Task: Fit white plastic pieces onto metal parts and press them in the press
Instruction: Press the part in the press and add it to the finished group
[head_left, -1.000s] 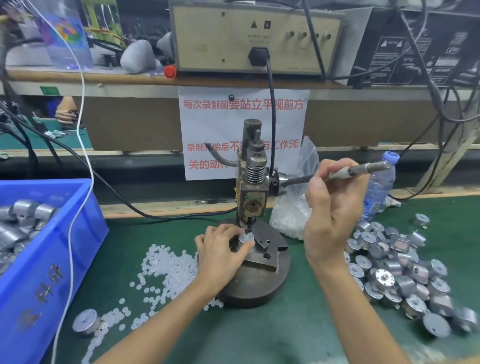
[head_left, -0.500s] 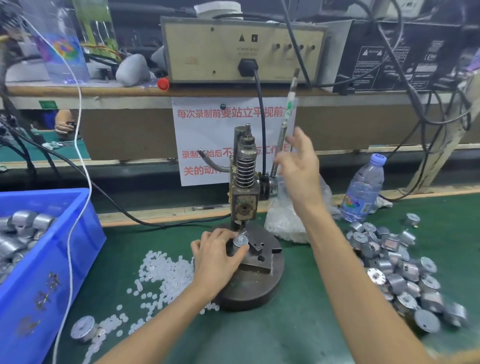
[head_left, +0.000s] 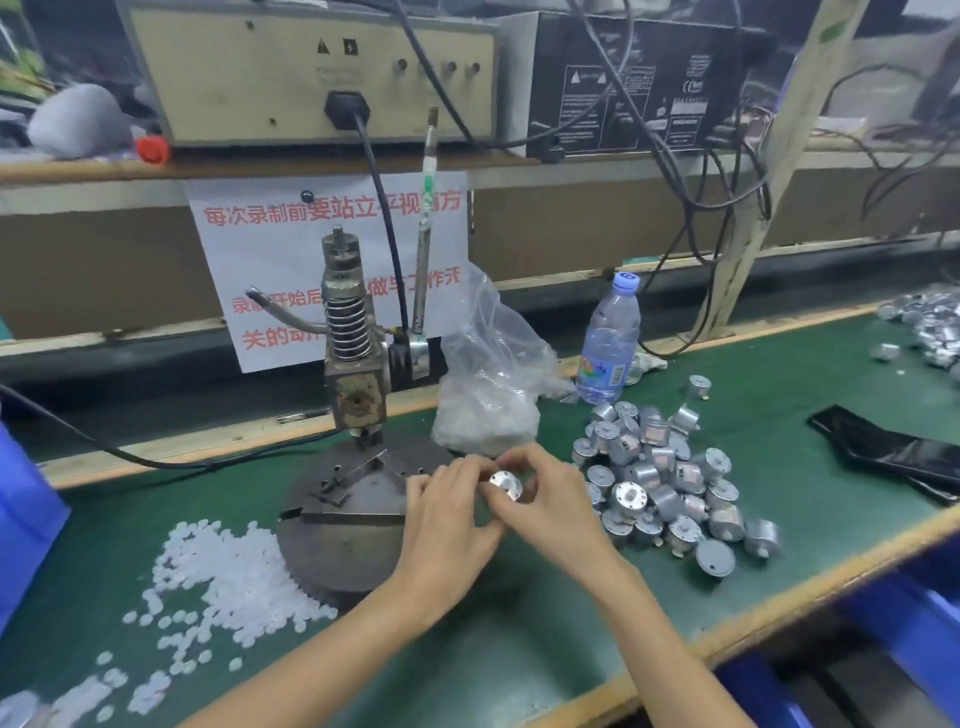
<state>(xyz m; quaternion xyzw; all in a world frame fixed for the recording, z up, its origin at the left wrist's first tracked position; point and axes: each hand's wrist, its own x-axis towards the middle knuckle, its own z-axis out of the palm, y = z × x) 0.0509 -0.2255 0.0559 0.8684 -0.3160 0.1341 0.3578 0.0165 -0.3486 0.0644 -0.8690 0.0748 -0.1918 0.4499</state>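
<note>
A small round metal part (head_left: 505, 483) sits between both hands, just right of the press base. My left hand (head_left: 448, 512) and my right hand (head_left: 545, 491) both pinch it with their fingertips. The hand press (head_left: 353, 358) stands behind on a round iron base (head_left: 343, 535), its lever (head_left: 427, 218) upright and untouched. Nothing lies under the ram. White plastic pieces (head_left: 223, 577) are scattered on the green mat to the left. A heap of metal parts (head_left: 670, 483) lies to the right of my hands.
A clear plastic bag (head_left: 488, 374) and a water bottle (head_left: 609, 343) stand behind the heap. A blue bin (head_left: 21, 514) is at the left edge. A black object (head_left: 893, 447) lies far right. Cables hang from boxes on the shelf (head_left: 311, 161).
My right hand let go of the lever, which swung upright, and came down. My left hand left the press fixture. Both hands now hold a metal part to the right of the base.
</note>
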